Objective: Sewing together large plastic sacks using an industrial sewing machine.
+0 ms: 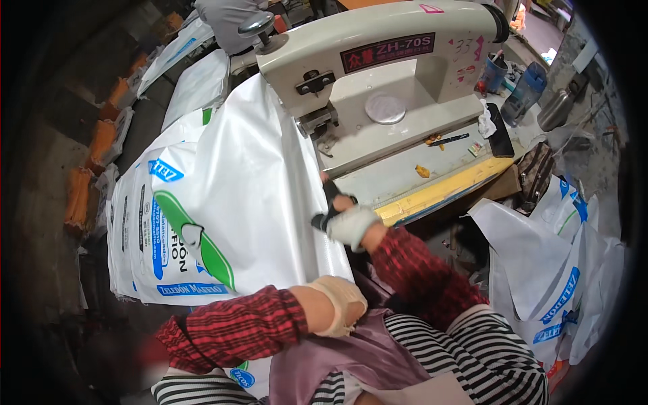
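Note:
A large white woven bag (250,182) with green and blue print drapes from the sewing machine (378,67) down toward my lap. Its upper edge lies beside the machine's needle end, where the presser parts (317,121) hang. My right hand (351,223), in a pale glove with dark wraps on its fingers, is closed on the bag's right edge, just below the machine bed. Near the bag's lower corner, my left hand (337,304), in a cream glove, is curled inward. Most of its fingers are hidden, and I cannot make out what they hold.
A yellow strip (445,189) edges the machine table. On the table lie a phone (499,131), a black pen-like tool (451,140) and bottles (526,91). More printed white bags (560,270) hang at the right. Orange bundles (81,196) line the left; a person (229,23) sits behind.

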The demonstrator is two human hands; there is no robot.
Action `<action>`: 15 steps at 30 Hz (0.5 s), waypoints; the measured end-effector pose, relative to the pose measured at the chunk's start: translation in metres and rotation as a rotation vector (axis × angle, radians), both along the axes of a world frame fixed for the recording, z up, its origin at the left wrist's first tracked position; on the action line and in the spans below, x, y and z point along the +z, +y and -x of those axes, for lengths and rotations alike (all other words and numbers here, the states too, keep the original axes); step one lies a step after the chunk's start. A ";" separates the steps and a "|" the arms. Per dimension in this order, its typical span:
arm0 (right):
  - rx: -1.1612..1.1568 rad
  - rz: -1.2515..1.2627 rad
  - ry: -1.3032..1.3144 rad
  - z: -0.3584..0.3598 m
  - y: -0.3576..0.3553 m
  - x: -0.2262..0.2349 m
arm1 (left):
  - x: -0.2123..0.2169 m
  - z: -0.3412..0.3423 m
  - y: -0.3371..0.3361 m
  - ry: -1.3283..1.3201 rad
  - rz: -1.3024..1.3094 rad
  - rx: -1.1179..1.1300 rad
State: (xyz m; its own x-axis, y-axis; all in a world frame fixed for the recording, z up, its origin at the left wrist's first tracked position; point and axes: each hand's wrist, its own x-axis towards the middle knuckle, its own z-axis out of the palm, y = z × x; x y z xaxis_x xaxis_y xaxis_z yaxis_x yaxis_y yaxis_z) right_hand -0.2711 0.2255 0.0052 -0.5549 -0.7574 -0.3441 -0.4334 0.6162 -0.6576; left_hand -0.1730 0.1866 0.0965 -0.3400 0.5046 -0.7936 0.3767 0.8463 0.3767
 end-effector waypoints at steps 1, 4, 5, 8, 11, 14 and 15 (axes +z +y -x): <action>0.155 -0.178 0.114 -0.008 0.009 -0.018 | 0.000 0.001 0.007 -0.001 -0.007 -0.011; 0.588 -0.315 0.083 -0.020 0.032 0.022 | 0.001 -0.003 0.011 -0.094 -0.054 -0.070; 0.598 -0.269 0.114 -0.028 0.040 0.016 | 0.000 -0.006 0.011 -0.095 -0.055 -0.070; 0.409 -0.401 -0.009 -0.041 0.036 0.023 | -0.013 -0.009 0.016 -0.102 -0.126 -0.173; 0.274 -0.427 -0.105 -0.035 0.021 0.000 | -0.012 -0.003 0.017 -0.142 -0.152 -0.119; 0.208 -0.429 -0.024 -0.019 0.006 0.005 | -0.019 0.004 0.011 -0.193 -0.175 -0.071; 0.213 -0.417 -0.015 -0.012 0.003 -0.008 | -0.019 0.008 0.011 -0.204 -0.230 -0.048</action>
State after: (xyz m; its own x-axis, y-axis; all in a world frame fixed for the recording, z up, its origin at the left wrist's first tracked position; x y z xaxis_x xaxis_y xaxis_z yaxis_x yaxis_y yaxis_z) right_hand -0.2592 0.2287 -0.0027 -0.3946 -0.6493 -0.6501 -0.5712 0.7275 -0.3800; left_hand -0.1813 0.1975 0.0776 -0.1569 0.6906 -0.7060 0.3116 0.7130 0.6281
